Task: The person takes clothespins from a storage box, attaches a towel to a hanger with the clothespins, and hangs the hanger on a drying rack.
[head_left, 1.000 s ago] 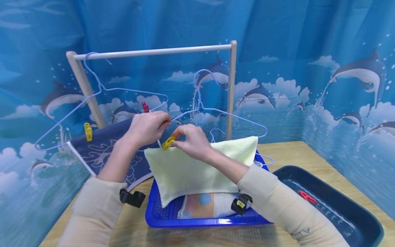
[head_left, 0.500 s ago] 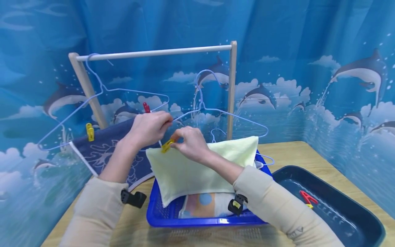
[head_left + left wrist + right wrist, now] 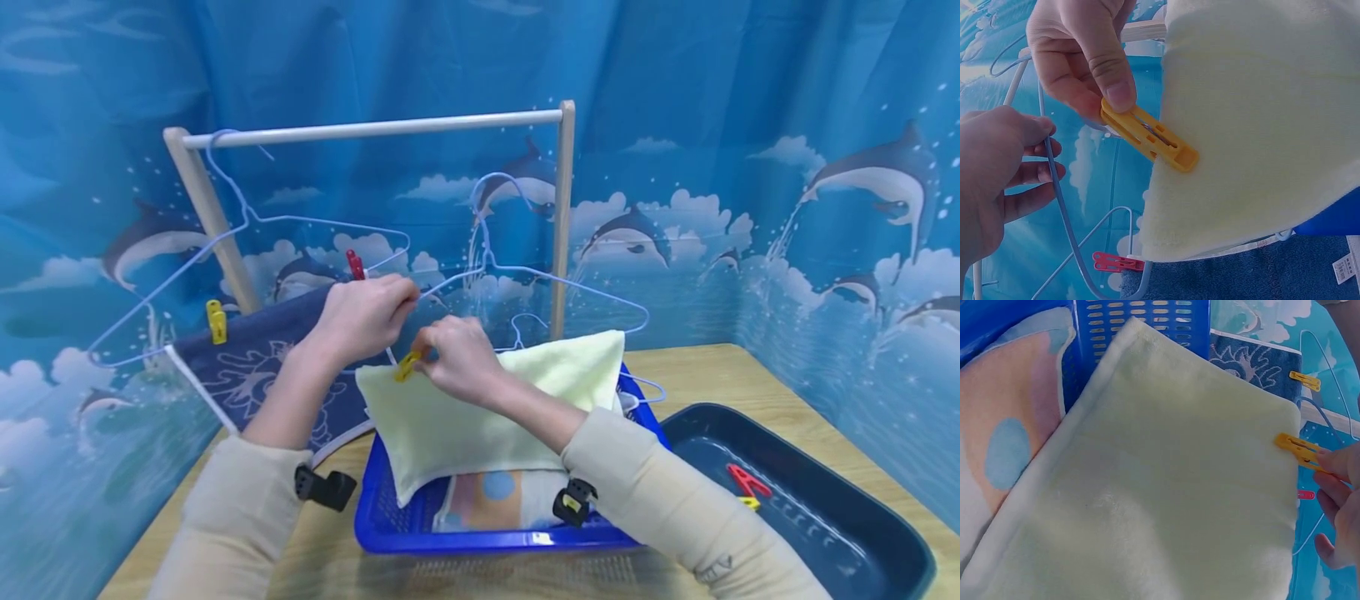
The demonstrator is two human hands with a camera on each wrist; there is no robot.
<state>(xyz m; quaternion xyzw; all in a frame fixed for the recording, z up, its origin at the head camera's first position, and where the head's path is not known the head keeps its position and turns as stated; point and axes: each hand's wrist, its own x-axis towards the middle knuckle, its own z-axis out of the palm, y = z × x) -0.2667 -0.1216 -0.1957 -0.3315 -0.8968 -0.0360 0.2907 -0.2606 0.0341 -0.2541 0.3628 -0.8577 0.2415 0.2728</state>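
Note:
My right hand [image 3: 461, 358] pinches the back ends of a yellow clothespin [image 3: 1150, 134] between thumb and fingers. The clothespin's front end overlaps the top edge of a pale yellow towel [image 3: 1166, 462], near its left corner. With its fingertips, my left hand [image 3: 363, 312] holds the light blue wire of a clothes hanger [image 3: 570, 285]. That hanger stands above the towel, its hook off the rod. In the left wrist view the left hand [image 3: 991, 169] shows at the left edge, thumb and fingers against the wire.
A rack with a white rod [image 3: 375, 127] bears another hanger, with a navy towel [image 3: 247, 367] clipped by yellow and red clothespins. A blue basket [image 3: 450, 543] with a patterned towel [image 3: 487, 500] stands below. A dark tray [image 3: 825, 533] on the right contains red and yellow clothespins.
My right hand and the yellow clothespin have sunk slightly, with the towel's top edge near them. The left hand keeps its hold on the hanger, nearly still.

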